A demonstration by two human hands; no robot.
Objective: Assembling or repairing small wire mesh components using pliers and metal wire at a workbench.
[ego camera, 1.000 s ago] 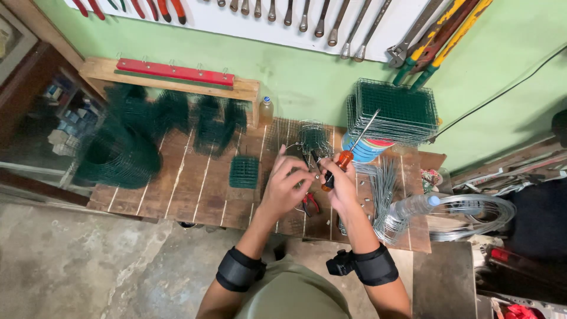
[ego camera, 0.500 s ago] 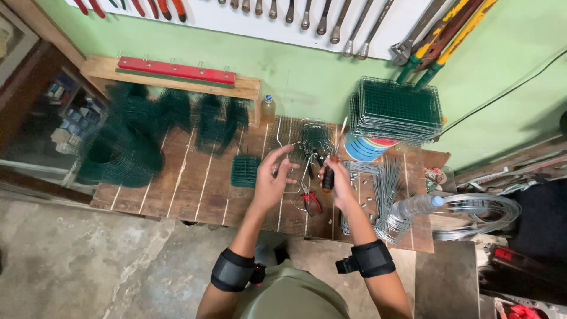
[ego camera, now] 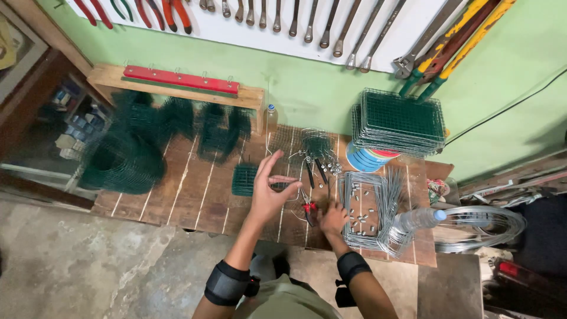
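My left hand point(ego camera: 269, 194) hovers over the wooden bench point(ego camera: 195, 201) with its fingers spread, beside a small green mesh piece point(ego camera: 243, 179). A thin bent wire point(ego camera: 293, 195) lies just right of its fingertips. My right hand point(ego camera: 333, 220) rests low on the bench with curled fingers, and I cannot see what is under them. Red-handled pliers point(ego camera: 309, 208) lie between the two hands. Grey bent wire frames point(ego camera: 378, 204) with several small metal clips point(ego camera: 361, 217) inside them sit just right of the right hand.
Rolls of dark green mesh point(ego camera: 121, 159) fill the bench's left side. A stack of green mesh panels point(ego camera: 401, 121) stands on a coloured tub at the back right. A wire coil point(ego camera: 484, 224) and a plastic bottle point(ego camera: 416, 220) lie at the right. Tools point(ego camera: 307, 23) hang on the wall.
The hands were together over the bench with the pliers in the right one. They have moved apart: the right hand dropped to the bench, the pliers now lie there, and the left hand spread.
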